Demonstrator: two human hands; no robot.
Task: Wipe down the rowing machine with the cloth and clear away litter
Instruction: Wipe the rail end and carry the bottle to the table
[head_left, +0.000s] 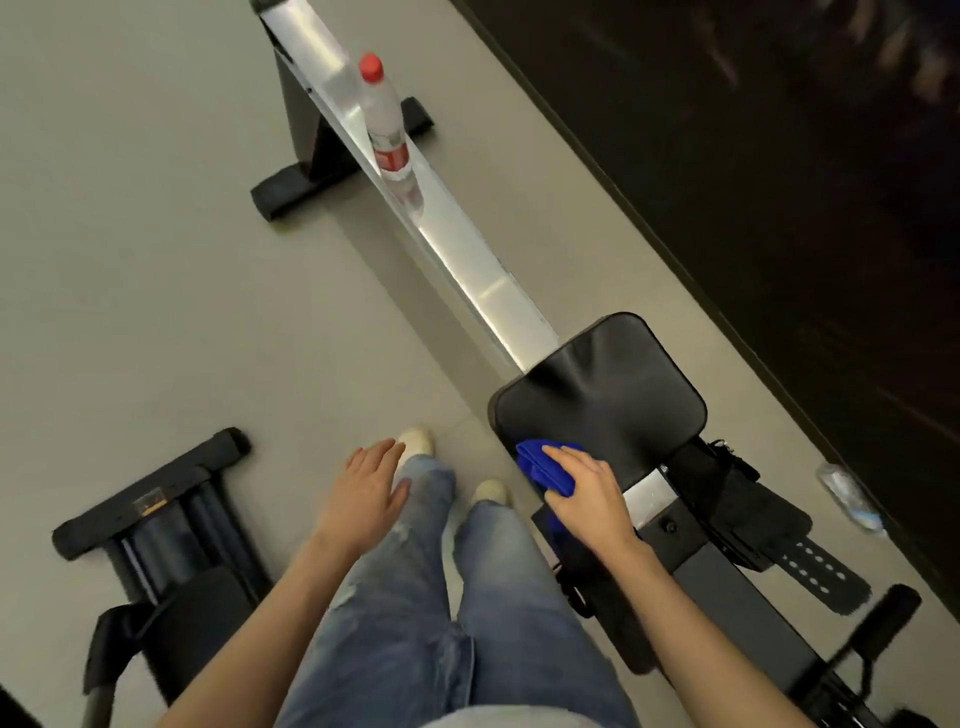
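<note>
The rowing machine runs from top left to bottom right, with a silver rail (457, 249) and a black padded seat (602, 395). My right hand (587, 493) presses a folded blue cloth (545, 467) against the near edge of the seat, fingers laid flat over it. My left hand (363, 493) hovers with relaxed fingers above my left leg, holding nothing. A clear plastic bottle (387, 130) with a red cap and red label stands on the rail farther away. A crumpled clear plastic bottle (852, 499) lies on the floor by the dark wall, right of the footrests.
A black footrest with a perforated strap (810, 566) sits right of my right hand. Another black exercise machine (156, 525) stands on the floor at lower left. The rail's black rear stand (311, 171) rests on the grey floor. A dark wall (779, 182) borders the right side.
</note>
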